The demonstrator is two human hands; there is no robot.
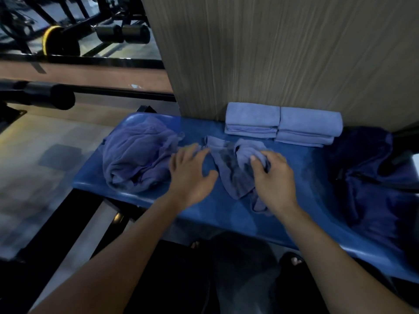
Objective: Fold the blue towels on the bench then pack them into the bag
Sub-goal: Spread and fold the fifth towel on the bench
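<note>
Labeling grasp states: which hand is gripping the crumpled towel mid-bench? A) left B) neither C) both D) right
D: the right hand has its fingers curled round a bunch of the towel, while the left hand is spread open beside it, its fingertips near the towel's edge, gripping nothing.

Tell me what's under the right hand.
The right hand grips a crumpled towel lying on the blue bench. The cloth beneath the palm is hidden.
</note>
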